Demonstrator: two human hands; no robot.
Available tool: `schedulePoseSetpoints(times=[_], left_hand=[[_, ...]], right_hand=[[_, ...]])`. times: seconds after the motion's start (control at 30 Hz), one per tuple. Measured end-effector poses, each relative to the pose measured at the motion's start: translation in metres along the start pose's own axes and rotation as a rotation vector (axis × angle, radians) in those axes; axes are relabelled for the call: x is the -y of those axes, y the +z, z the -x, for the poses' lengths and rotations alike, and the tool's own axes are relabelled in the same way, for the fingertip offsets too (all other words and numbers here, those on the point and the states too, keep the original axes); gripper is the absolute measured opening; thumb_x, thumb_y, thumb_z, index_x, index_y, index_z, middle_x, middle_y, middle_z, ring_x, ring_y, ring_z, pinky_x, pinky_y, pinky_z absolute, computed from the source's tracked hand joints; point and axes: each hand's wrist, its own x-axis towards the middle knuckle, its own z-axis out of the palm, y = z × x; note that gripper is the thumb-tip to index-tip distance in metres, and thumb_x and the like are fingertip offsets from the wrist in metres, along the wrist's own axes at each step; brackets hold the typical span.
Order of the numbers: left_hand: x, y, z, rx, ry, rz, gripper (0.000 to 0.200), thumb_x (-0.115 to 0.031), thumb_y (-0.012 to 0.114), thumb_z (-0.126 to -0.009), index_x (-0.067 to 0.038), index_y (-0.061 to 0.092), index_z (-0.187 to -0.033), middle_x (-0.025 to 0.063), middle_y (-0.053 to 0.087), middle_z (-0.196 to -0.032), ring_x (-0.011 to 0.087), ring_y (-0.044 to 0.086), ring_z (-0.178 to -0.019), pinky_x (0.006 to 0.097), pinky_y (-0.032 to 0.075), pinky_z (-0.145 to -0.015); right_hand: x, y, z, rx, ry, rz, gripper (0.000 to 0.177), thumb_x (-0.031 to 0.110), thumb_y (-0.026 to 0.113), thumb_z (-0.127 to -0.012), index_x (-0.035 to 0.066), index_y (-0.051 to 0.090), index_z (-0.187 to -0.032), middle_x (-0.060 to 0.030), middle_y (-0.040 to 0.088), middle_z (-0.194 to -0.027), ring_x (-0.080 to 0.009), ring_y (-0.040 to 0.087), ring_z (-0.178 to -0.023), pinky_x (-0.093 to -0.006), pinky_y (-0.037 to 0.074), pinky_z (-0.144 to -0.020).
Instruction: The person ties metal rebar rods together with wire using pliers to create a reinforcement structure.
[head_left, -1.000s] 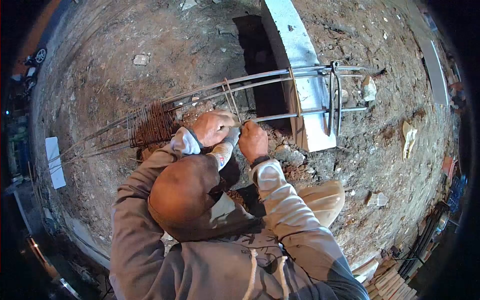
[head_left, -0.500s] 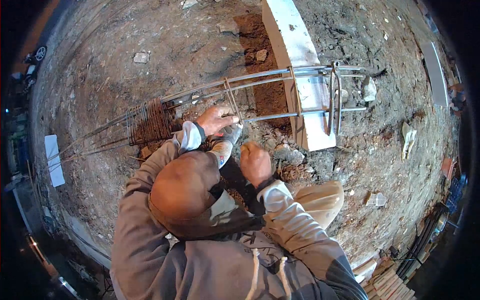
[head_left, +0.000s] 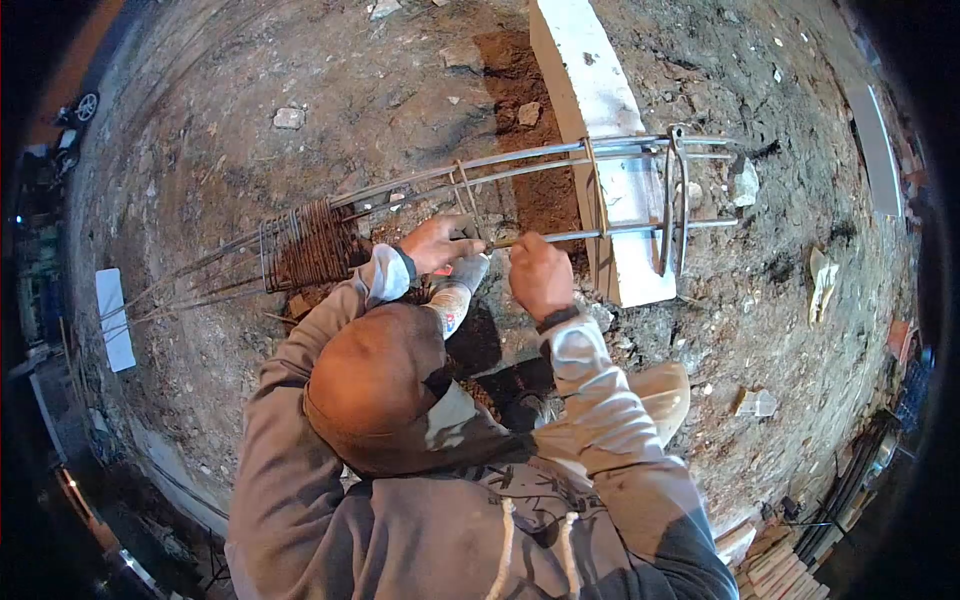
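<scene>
Several long steel bars form a rebar cage [head_left: 500,160] across the dirt, with square stirrups round them. My left hand [head_left: 440,243] is closed at the lower corner of a thin stirrup [head_left: 466,187], beside the lower bar [head_left: 630,230]. My right hand [head_left: 541,274] is a fist at that same bar, just right of the left hand; what its fingers hold is hidden. A sock-covered foot [head_left: 455,295] is under the left hand. A tight bundle of rusty stirrups [head_left: 312,245] hangs round the bars farther left.
A long white block [head_left: 600,90] props up the cage's right part, where end stirrups [head_left: 675,200] stand. A smaller white block [head_left: 115,320] lies under the left end. Stones [head_left: 289,118] dot the rough ground. Stacked wood strips [head_left: 785,575] lie at lower right.
My right hand has moved up and to the right, from below the cage to the lower bar. The left hand stays at the stirrup's corner, with its fingers shifted slightly.
</scene>
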Motion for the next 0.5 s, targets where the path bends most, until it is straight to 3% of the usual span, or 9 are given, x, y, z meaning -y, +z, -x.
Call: schedulePoseSetpoints(times=[0.1,0.17,0.2,0.3,0.33,0.37,0.43,0.47,0.5], left_hand=[[-0.007,0.001,0.003,0.033,-0.145,0.038,0.025,-0.024,0.062,-0.084,-0.003,0.06,-0.098,0.0047,0.062,-0.085,0.0127,0.056,-0.079,0.0289,0.046,-0.072],[0.005,-0.003,0.0,-0.014,0.091,-0.198,0.026,-0.025,0.062,-0.083,-0.004,0.06,-0.098,0.0059,0.061,-0.086,0.013,0.055,-0.083,0.0302,0.045,-0.077],[0.0,-0.004,0.001,0.014,0.06,-0.052,0.027,-0.027,0.062,-0.083,-0.004,0.061,-0.097,0.0077,0.062,-0.089,0.015,0.056,-0.084,0.032,0.044,-0.078],[-0.022,-0.021,0.008,-0.139,0.107,-0.23,0.026,-0.029,0.063,-0.081,-0.005,0.063,-0.091,0.0082,0.063,-0.084,0.0165,0.057,-0.081,0.0319,0.044,-0.076],[-0.034,-0.028,0.01,-0.158,0.043,-0.33,0.025,-0.028,0.063,-0.081,-0.005,0.063,-0.09,0.0073,0.063,-0.082,0.0159,0.057,-0.08,0.0317,0.044,-0.075],[-0.045,-0.038,0.014,-0.182,-0.031,-0.427,0.024,-0.028,0.062,-0.082,-0.004,0.063,-0.089,0.0064,0.063,-0.079,0.0154,0.058,-0.078,0.0316,0.044,-0.074],[-0.067,-0.06,0.02,-0.072,-0.124,-0.295,0.03,-0.031,0.058,-0.086,-0.002,0.063,-0.087,0.0043,0.061,-0.071,0.013,0.058,-0.063,0.0285,0.047,-0.06],[-0.077,-0.067,0.022,-0.046,-0.202,-0.236,0.032,-0.033,0.056,-0.087,-0.002,0.063,-0.087,0.005,0.062,-0.071,0.0135,0.058,-0.061,0.0291,0.048,-0.057],[-0.088,-0.071,0.025,-0.022,-0.281,-0.177,0.034,-0.034,0.054,-0.088,-0.002,0.063,-0.087,0.0056,0.062,-0.072,0.014,0.059,-0.059,0.0297,0.049,-0.054]], right_hand=[[-0.022,0.04,0.027,0.246,-0.389,0.34,0.016,0.021,0.062,-0.07,0.006,0.061,-0.074,-0.0162,0.061,-0.078,-0.0303,0.062,-0.074,-0.0405,0.049,-0.069],[0.005,0.029,0.03,0.48,-0.043,-0.228,0.02,0.024,0.064,-0.067,0.005,0.062,-0.073,-0.0157,0.06,-0.084,-0.0285,0.061,-0.081,-0.0395,0.048,-0.075],[-0.003,0.033,0.03,0.501,0.005,-0.38,0.022,0.022,0.053,-0.081,0.002,0.063,-0.081,-0.0119,0.063,-0.065,-0.0245,0.06,-0.059,-0.0352,0.048,-0.061],[0.004,-0.012,0.031,0.421,-0.042,-0.054,0.013,0.02,0.06,-0.073,0.007,0.062,-0.073,-0.0153,0.062,-0.076,-0.03,0.062,-0.074,-0.0427,0.049,-0.07],[0.007,-0.026,0.026,0.256,-0.184,-0.149,0.013,0.018,0.053,-0.081,0.008,0.061,-0.082,-0.0158,0.062,-0.072,-0.0311,0.063,-0.069,-0.0444,0.051,-0.062],[-0.001,-0.059,0.026,0.233,0.074,0.085,0.017,0.023,0.05,-0.085,0.008,0.058,-0.089,-0.015,0.061,-0.07,-0.0324,0.063,-0.064,-0.0429,0.051,-0.055],[-0.043,-0.09,0.004,-0.439,-0.068,0.116,0.016,0.022,0.054,-0.085,0.007,0.057,-0.091,-0.0132,0.062,-0.07,-0.0298,0.061,-0.059,-0.0388,0.052,-0.056],[-0.057,-0.115,-0.011,-0.664,-0.148,0.241,0.02,0.021,0.057,-0.084,0.005,0.056,-0.097,-0.016,0.061,-0.09,-0.0287,0.062,-0.077,-0.0376,0.052,-0.064],[-0.049,-0.145,-0.017,-0.533,0.137,0.369,0.039,0.029,0.059,-0.082,0.004,0.051,-0.112,-0.018,0.053,-0.113,-0.0313,0.056,-0.098,-0.0411,0.047,-0.078]])
